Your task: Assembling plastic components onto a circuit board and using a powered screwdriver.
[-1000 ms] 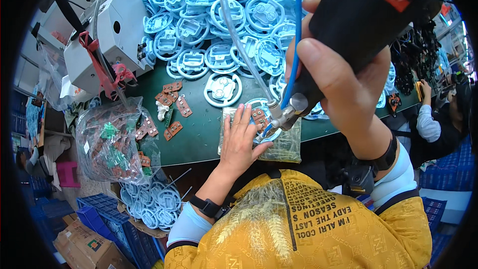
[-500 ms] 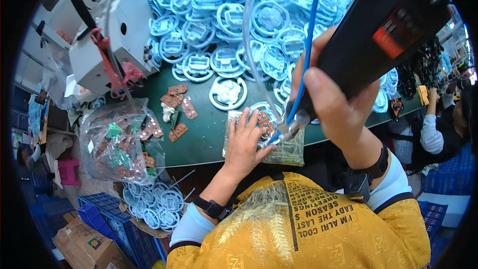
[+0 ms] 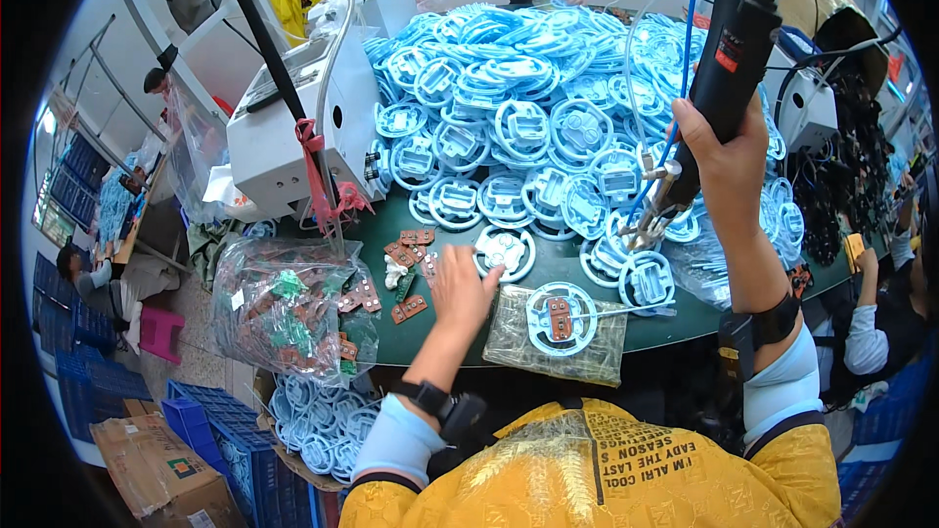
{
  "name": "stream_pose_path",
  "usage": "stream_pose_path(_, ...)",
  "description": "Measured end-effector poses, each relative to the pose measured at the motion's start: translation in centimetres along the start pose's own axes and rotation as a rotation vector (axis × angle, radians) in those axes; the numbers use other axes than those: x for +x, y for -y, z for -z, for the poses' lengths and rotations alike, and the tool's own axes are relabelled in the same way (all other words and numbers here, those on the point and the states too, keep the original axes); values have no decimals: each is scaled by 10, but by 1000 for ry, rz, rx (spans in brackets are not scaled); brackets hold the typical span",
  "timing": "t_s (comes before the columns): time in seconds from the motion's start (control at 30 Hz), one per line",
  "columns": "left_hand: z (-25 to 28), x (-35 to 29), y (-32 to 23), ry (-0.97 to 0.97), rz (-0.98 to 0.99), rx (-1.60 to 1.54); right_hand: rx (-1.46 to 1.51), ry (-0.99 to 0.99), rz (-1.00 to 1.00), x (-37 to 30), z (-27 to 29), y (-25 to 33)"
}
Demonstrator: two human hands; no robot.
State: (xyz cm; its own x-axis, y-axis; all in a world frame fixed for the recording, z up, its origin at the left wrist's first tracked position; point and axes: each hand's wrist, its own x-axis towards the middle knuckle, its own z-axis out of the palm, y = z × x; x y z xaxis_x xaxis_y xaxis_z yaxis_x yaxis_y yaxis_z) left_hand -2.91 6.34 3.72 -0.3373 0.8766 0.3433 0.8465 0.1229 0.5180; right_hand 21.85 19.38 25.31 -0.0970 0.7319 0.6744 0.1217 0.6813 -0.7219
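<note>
My right hand (image 3: pixel 732 161) is wrapped round a black power screwdriver (image 3: pixel 726 64), raised at the right, its metal tip (image 3: pixel 648 225) over the pale blue parts. On a tape-wrapped block (image 3: pixel 509 325) near the table's front edge lies a light-blue wheel-shaped plastic part (image 3: pixel 537 334). A small brown circuit board (image 3: pixel 559 318) sits at its middle, and a thin pale rod (image 3: pixel 626 311) crosses it to the right. To the left, my left hand (image 3: pixel 462 288) is open, fingers stretched out beside loose brown boards (image 3: pixel 409 308). Its thumb is by another wheel part (image 3: pixel 518 252).
A large heap of light-blue wheel parts (image 3: pixel 509 59) covers the back of the green table (image 3: pixel 450 352). At left stand a grey machine (image 3: pixel 293 137) and a clear bag of boards (image 3: pixel 284 313). A box of wheel parts (image 3: pixel 318 420) is below. Other people are nearby.
My right hand has lifted the screwdriver up and away from the wheel part on the block. My left hand has come off that part and moved left toward the loose boards. The view has shifted.
</note>
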Motion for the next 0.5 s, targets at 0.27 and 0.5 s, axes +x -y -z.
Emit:
stream_pose_path(0.27,-15,47,41,355,418,-41,-388,36,459,-77,37,-28)
stream_pose_path(0.5,-41,47,42,117,311,-66,-330,554,77,-160,-19,-64)
